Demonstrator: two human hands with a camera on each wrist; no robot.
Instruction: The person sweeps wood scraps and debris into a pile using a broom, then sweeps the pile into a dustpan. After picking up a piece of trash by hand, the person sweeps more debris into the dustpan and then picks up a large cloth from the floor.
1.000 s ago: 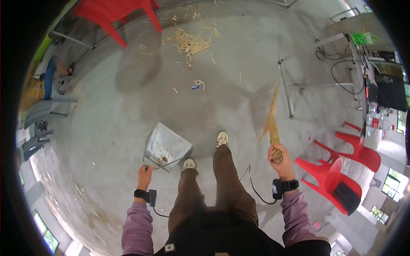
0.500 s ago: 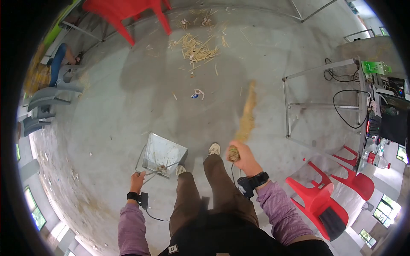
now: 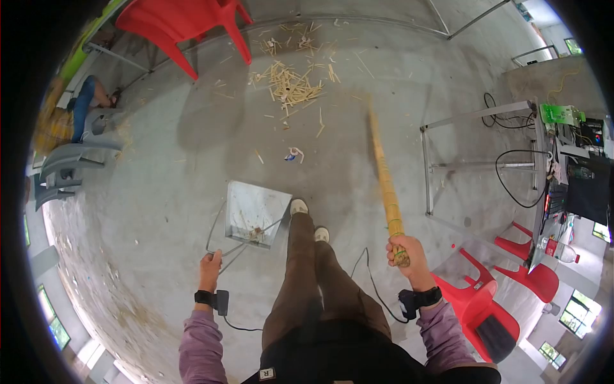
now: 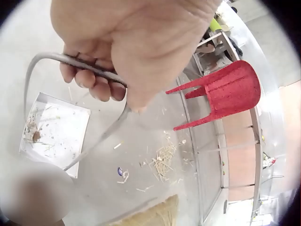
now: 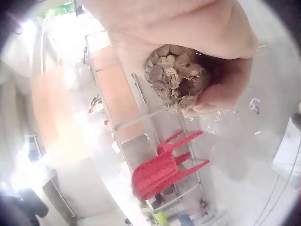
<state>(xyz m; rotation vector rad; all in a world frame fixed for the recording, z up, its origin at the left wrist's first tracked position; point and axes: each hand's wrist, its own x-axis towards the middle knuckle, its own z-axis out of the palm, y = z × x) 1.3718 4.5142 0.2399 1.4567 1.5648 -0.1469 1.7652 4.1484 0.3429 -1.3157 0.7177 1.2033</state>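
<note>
My left hand (image 3: pixel 210 271) grips the thin metal handle of a dustpan (image 3: pixel 272 203), its fingers curled round the bar in the left wrist view. Bits of dirt and a brown scrap lie at the pan's near end, beside my feet. My right hand (image 3: pixel 412 259) holds a straw broom (image 3: pixel 385 179) by its bound handle. The broom points forward and slightly left, its far tip blurred. In the right wrist view the rough butt of the handle (image 5: pixel 171 77) sticks out of the fist. Ahead on the floor lies a heap of straw-coloured sticks (image 3: pixel 294 86).
A crumpled wrapper (image 3: pixel 294 155) lies between the pan and the heap. A red chair (image 3: pixel 182 29) stands at the back left, and more red chairs (image 3: pixel 483 307) stand on the right by a metal-framed table (image 3: pixel 428 169). A person sits near grey chairs (image 3: pixel 73 157) at left.
The broom swung left over the floor in front of my feet, then back out to the right. My feet stepped and now stand closer together. The left hand keeps hold of the dustpan.
</note>
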